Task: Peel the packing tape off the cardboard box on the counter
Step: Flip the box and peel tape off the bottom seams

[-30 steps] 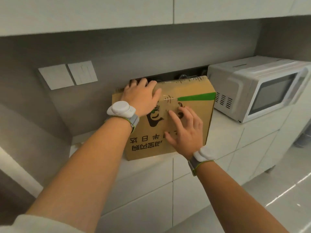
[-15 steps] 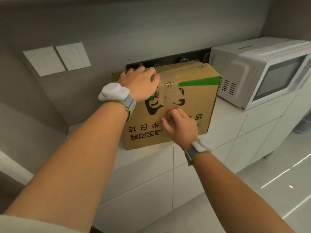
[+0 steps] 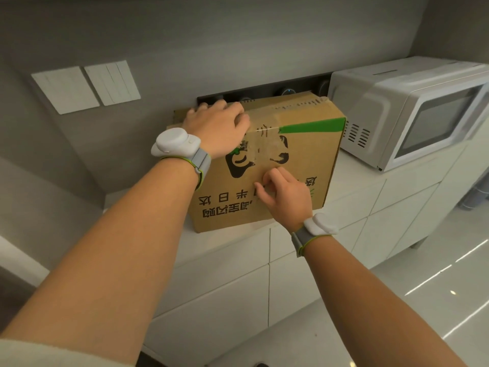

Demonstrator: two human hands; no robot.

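Note:
A brown cardboard box [image 3: 312, 160] with a green stripe and an upside-down black logo stands on the white counter [image 3: 238, 242]. Clear packing tape [image 3: 267, 147] runs from its top down over the front face. My left hand [image 3: 219, 128] lies over the box's top left edge, fingers curled over the top. My right hand [image 3: 284, 194] is against the front face below the logo, with thumb and bent fingers pinching at the tape's lower end. Whether the tape end has lifted is hidden by the fingers.
A white microwave [image 3: 412, 109] stands on the counter right of the box, close to it. Behind the box is a dark wall strip with round sockets [image 3: 285, 91]. Two white switch plates [image 3: 87, 87] are on the wall at left. Cabinet fronts [image 3: 225, 292] drop below the counter.
My right hand slid down the front face and its spread fingers curled into a pinch at the tape's lower end. My left hand stayed on the top edge. The view tilted downward.

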